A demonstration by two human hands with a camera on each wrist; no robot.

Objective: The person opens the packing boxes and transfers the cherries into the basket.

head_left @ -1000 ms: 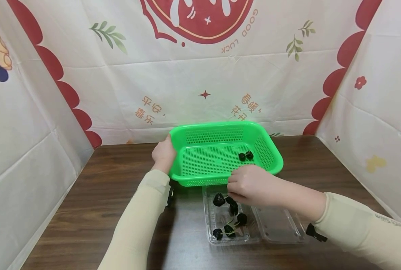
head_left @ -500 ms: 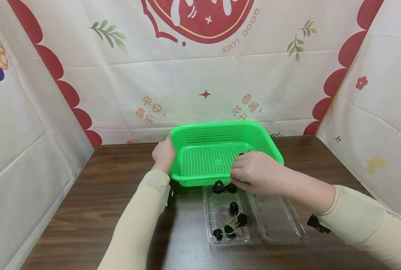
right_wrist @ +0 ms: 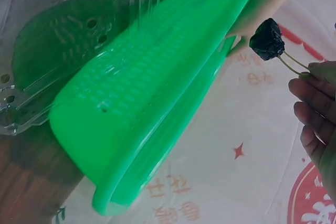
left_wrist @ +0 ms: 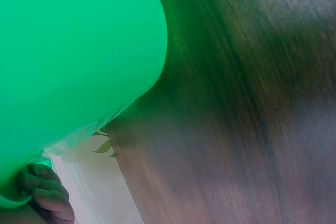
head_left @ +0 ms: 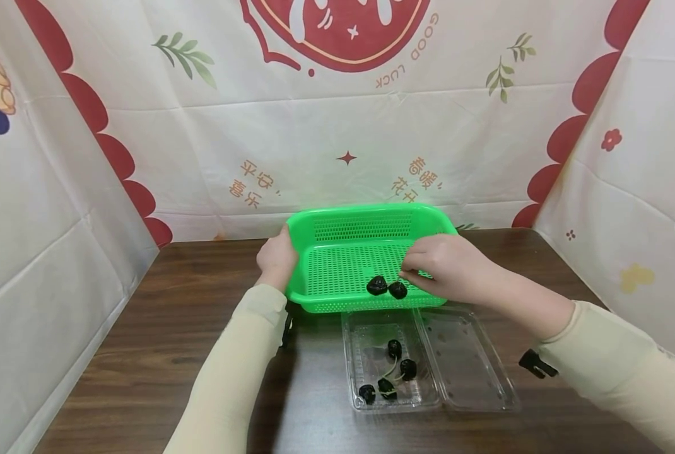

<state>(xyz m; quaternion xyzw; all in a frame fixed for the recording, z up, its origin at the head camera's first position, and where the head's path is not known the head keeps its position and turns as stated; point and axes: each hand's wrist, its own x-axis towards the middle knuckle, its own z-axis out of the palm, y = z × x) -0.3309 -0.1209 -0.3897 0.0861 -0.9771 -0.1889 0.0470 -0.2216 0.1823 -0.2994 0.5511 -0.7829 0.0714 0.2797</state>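
Observation:
My left hand (head_left: 277,257) grips the left end of a green plastic basket (head_left: 363,226); in the left wrist view its curled fingers (left_wrist: 51,195) show at the rim. My right hand (head_left: 450,266) pinches the thin stems of a pair of dark cherries (head_left: 376,285), which hang over the basket's near side. The right wrist view shows these cherries (right_wrist: 266,39) dangling from the stems at my fingertips. In front of the basket lies a clear plastic box (head_left: 366,334) with several dark cherries (head_left: 387,388) inside. The two cherries seen earlier in the basket are hidden behind my right hand.
The box's clear lid (head_left: 468,366) lies folded open to the right. All this stands on a dark wooden table (head_left: 161,353). A printed cloth (head_left: 292,139) hangs right behind the basket, and more cloth walls off both sides.
My right hand has risen from the clear box and moved forward over the basket, carrying the pair of cherries by their stems. My left hand stays on the basket.

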